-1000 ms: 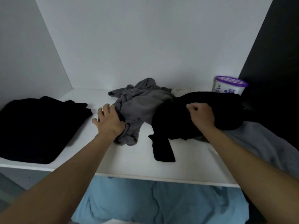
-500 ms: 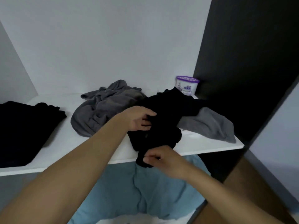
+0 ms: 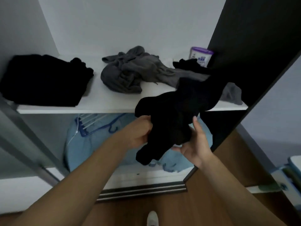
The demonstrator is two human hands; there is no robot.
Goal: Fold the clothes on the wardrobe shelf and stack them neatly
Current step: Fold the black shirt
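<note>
A crumpled black garment (image 3: 177,111) hangs off the front of the white wardrobe shelf (image 3: 114,103), its far end still lying on the shelf. My left hand (image 3: 138,132) grips its lower left part below the shelf edge. My right hand (image 3: 195,144) holds its lower right side from underneath, fingers spread around the cloth. A crumpled grey garment (image 3: 130,74) lies in the middle of the shelf. A folded black stack (image 3: 42,79) sits at the left end. Another grey piece (image 3: 231,93) lies at the right end, partly under the black garment.
A white tub with a purple lid (image 3: 201,57) stands at the back right of the shelf. A dark wardrobe panel (image 3: 252,46) rises on the right. Blue fabric and blue hangers (image 3: 97,128) lie below the shelf. Wooden floor and my shoe (image 3: 152,218) are underneath.
The black garment has been pulled farther off the shelf and down toward me. Both hands dropped below the shelf edge with it. The view tilted down and back.
</note>
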